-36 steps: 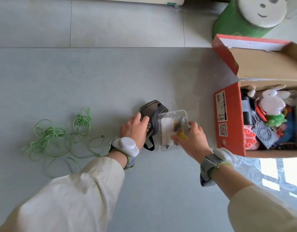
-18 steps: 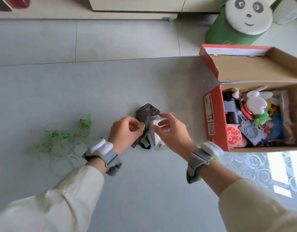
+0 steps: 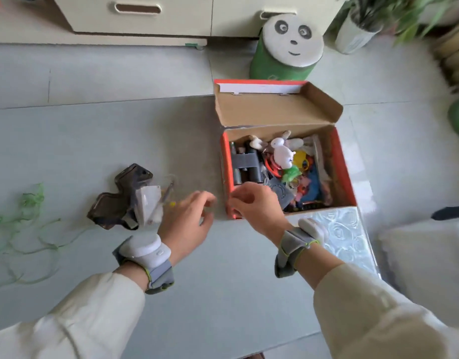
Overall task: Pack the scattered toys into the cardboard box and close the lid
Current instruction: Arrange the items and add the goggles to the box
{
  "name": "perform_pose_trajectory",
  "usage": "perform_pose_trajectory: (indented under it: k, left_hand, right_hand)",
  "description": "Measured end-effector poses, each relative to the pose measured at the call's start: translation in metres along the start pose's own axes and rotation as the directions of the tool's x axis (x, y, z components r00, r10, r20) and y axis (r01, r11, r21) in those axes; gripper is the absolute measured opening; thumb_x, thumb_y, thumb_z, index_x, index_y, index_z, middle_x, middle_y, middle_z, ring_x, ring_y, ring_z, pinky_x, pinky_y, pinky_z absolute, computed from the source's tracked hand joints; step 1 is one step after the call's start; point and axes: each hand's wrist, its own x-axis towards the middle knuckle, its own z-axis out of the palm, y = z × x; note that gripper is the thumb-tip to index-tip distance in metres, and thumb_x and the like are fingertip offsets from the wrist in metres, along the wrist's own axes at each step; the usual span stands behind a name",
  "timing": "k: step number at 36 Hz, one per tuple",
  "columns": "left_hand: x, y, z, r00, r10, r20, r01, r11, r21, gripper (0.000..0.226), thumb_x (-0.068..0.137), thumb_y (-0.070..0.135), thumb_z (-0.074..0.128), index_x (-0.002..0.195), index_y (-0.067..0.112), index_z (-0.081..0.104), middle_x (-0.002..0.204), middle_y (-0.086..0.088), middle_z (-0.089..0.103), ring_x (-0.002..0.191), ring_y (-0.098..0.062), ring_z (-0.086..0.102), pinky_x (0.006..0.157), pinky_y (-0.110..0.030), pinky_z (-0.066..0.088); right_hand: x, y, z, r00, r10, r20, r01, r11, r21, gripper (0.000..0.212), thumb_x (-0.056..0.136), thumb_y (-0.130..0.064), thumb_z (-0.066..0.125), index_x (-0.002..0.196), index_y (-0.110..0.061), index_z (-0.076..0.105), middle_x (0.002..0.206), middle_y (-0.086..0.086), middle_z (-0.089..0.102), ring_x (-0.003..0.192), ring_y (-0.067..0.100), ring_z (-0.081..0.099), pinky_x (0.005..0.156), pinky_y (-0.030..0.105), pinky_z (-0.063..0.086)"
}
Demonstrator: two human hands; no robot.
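The red cardboard box [image 3: 342, 161] stands open on the floor, its lid [image 3: 275, 110] tipped back, with several toys inside, among them a white plush rabbit [image 3: 281, 154]. Dark goggles [image 3: 119, 198] and a clear plastic case [image 3: 150, 200] lie together on the floor to the left. A tangle of green string [image 3: 26, 218] lies at the far left. My left hand [image 3: 189, 218] hovers just right of the case, fingers loosely curled and holding nothing. My right hand [image 3: 254, 206] is over the box's near left corner with curled fingers; blur hides whether it holds anything.
A green panda stool [image 3: 285, 58] stands behind the box, with a cream cabinet [image 3: 145, 16] along the back wall. A potted plant [image 3: 357, 29] is at the back right. A patterned sheet [image 3: 347, 237] lies right of my right wrist.
Both hands have left the goggles and the plastic case and moved right toward the box. The goggles and case now lie on the floor. The view has shifted toward the box.
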Motion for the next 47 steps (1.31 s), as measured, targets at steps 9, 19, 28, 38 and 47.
perform_pose_trajectory:
  k: [9,19,28,38,47]
  left_hand:
    - [0.055,0.075,0.084,0.981,0.174,0.08,-0.185,0.971,0.153,0.036,0.083,0.027,0.033,0.092,0.016,0.066,0.095,0.001,0.063,0.095,-0.025,0.061,0.079,-0.039,0.052]
    - [0.117,0.11,0.161,0.883,-0.041,0.467,-0.132,0.934,0.333,0.045,0.092,0.007,0.034,0.123,0.028,0.059,0.123,0.004,0.051,0.119,-0.019,0.043,0.096,-0.035,0.04]
    - [0.132,0.108,0.159,0.829,-0.146,0.54,-0.089,0.919,0.385,0.047,0.092,0.005,0.035,0.117,0.033,0.063,0.11,0.003,0.052,0.115,-0.019,0.045,0.094,-0.037,0.04]
    - [0.126,0.105,0.151,0.896,0.042,0.442,-0.249,0.872,0.422,0.047,0.089,0.006,0.044,0.125,0.034,0.058,0.111,0.0,0.05,0.105,-0.022,0.046,0.071,-0.029,0.035]
    - [0.144,0.098,0.144,0.659,0.262,0.705,-0.746,0.351,0.566,0.04,0.077,0.026,0.065,0.115,0.038,0.063,0.125,-0.011,0.054,0.109,-0.027,0.053,0.08,-0.033,0.043]
  right_hand:
    - [0.041,0.124,-0.161,0.974,0.048,-0.221,-0.11,0.954,-0.28,0.011,0.081,-0.008,0.065,0.09,-0.01,0.071,0.08,0.004,0.071,0.079,0.022,0.065,0.078,0.032,0.053]
    - [0.097,0.154,-0.173,0.916,-0.16,0.367,0.379,0.641,-0.667,0.021,0.086,-0.008,0.053,0.102,-0.01,0.066,0.096,0.01,0.066,0.091,0.034,0.06,0.079,0.037,0.051]
    - [0.121,0.151,-0.162,0.878,-0.05,0.476,0.432,0.513,-0.742,0.023,0.086,-0.01,0.052,0.108,-0.012,0.059,0.103,0.01,0.061,0.089,0.031,0.06,0.065,0.031,0.044]
    - [0.128,0.146,-0.167,0.933,-0.142,0.33,0.322,0.74,-0.591,0.009,0.083,-0.018,0.063,0.089,-0.015,0.07,0.097,0.007,0.065,0.087,0.026,0.061,0.08,0.031,0.052]
    - [0.135,0.132,-0.199,0.815,-0.255,0.52,0.577,0.277,-0.768,0.012,0.086,-0.008,0.054,0.092,-0.011,0.063,0.077,0.005,0.057,0.075,0.028,0.06,0.065,0.032,0.05]
